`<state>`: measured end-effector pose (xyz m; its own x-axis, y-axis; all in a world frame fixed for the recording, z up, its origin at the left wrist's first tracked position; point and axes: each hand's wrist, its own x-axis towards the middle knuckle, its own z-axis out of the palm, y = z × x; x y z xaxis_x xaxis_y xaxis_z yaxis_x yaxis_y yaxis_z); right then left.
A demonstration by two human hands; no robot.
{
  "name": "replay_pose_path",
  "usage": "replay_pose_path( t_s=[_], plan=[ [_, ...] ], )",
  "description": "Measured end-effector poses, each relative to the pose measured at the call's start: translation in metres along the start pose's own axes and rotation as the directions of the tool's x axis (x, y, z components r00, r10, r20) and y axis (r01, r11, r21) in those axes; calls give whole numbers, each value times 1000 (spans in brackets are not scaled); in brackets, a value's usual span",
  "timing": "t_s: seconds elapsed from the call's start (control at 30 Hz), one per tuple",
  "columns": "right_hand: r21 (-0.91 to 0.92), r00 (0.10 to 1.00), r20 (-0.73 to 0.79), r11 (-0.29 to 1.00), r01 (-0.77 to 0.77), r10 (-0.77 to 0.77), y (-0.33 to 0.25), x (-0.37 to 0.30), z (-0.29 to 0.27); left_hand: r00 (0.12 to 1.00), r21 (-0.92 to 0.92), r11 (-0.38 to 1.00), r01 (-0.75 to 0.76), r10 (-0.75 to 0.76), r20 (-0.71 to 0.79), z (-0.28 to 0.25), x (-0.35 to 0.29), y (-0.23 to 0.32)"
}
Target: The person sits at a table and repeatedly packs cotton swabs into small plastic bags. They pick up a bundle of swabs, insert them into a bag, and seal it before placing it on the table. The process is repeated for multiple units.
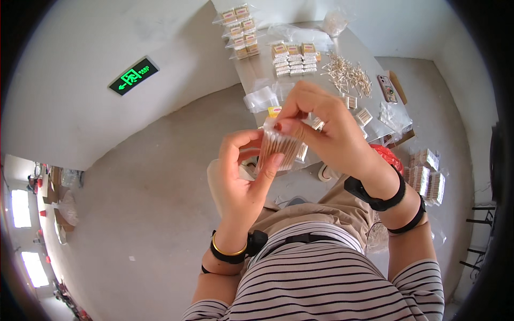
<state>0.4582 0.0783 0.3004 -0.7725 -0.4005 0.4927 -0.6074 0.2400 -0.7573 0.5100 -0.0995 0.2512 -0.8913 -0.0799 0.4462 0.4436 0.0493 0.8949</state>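
At a grey table [256, 72], left hand [240, 182] and right hand [334, 131] pinch a clear plastic bag of brown sticks [280, 146], likely light, slippery, best held by its sides.

Left grip [239, 179] around swab bag [281, 145], right grip [333, 128] pinching its top, table [258, 72] beyond

Grey table [254, 68]: stacked packs [294, 61], loose sticks [347, 75] (likely cotton swabs), phone [387, 89], clear bags [261, 99].
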Motion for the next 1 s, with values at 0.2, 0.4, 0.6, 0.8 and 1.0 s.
replay_pose_path(
  t_s=[0.2, 0.4, 0.6, 0.8, 1.0],
  plan=[
    [23, 999, -2, 999, -34, 34, -5, -2, 4, 998, 158, 985, -64, 67, -12, -2, 5, 3],
    [-84, 1000, -9, 996, -10, 9, -10, 0, 5, 990, 240, 962, -128, 138, -27, -1, 5, 7],
    [2, 999, 40, 1000, -27, 27, -8, 4, 0, 999, -29, 999, 15, -16, -33, -5, 3, 6],
    [-34, 993, 108, 998, -50, 53, -9, 11, -6, 981, -221, 957, 191, -180, 67, -12, 2, 7],
    [-22, 991, 115, 998, -62, 64, -3, 14, -9, 975, -265, 940, 217, -198, 99, -13, 4, 6]
  ],
)
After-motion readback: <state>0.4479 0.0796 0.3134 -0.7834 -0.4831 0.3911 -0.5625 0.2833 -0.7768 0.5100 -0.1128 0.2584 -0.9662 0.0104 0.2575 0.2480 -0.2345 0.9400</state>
